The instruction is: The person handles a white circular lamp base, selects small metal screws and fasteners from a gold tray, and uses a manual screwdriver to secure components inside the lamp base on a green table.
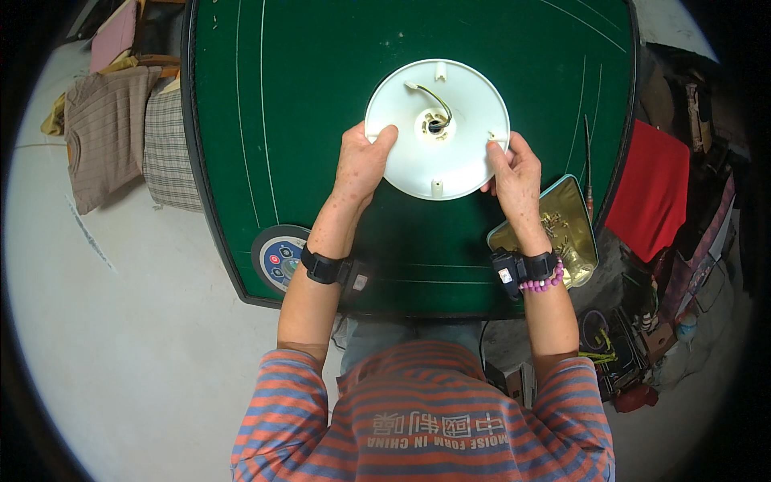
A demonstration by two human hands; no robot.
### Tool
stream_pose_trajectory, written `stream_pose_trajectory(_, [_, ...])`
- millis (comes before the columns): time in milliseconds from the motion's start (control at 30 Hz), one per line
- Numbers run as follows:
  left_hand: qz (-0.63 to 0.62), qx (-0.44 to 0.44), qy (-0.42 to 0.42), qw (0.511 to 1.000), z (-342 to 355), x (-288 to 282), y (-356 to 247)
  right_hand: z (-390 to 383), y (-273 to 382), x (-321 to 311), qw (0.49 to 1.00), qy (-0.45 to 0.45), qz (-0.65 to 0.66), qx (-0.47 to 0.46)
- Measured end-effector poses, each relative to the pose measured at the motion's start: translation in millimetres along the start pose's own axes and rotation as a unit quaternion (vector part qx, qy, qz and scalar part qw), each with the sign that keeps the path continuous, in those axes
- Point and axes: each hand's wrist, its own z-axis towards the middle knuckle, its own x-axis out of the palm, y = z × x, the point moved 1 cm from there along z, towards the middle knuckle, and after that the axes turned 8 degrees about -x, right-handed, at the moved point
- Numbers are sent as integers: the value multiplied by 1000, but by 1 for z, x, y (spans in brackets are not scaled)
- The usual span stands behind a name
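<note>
Both hands hold a white round plastic base (pixel 414 165) above the green table, its hollow underside facing up. My left hand (pixel 361 161) grips the left rim, thumb on top and fingers mostly hidden below. On the opposite rim, my right hand (pixel 518 173) has its thumb beside a small post, with fingers around the edge and underneath. From the hole in the middle comes a short bundle of wires (pixel 438 103) ending in a small white connector (pixel 411 84). Small white clip posts stand near the base's top and bottom edges.
A metal tray (pixel 503 238) with small screws lies partly under my right wrist. Beyond it is a thin screwdriver (pixel 589 197). A round button panel (pixel 277 255) sits by my left forearm. Draped clothes (pixel 108 132) flank the dark-edged table (pixel 321 104) at left, a red cloth (pixel 650 193) at right.
</note>
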Motion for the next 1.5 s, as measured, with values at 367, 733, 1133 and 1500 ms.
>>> stream_pose_trajectory(367, [4, 3, -1, 1000, 0, 0, -2, 0, -3, 0, 1000, 4, -8, -1])
stream_pose_trajectory(733, [1, -3, 3, 1000, -2, 0, -4, 0, -2, -2, 1000, -1, -10, 5])
stream_pose_trajectory(1133, [-45, 51, 38, 997, -17, -9, -15, -25, 11, -49, 997, -77, -12, -14])
stream_pose_trajectory(1500, [231, 194, -32, 953, -114, 11, 7, -152, -55, -194, 967, -248, -52, -21])
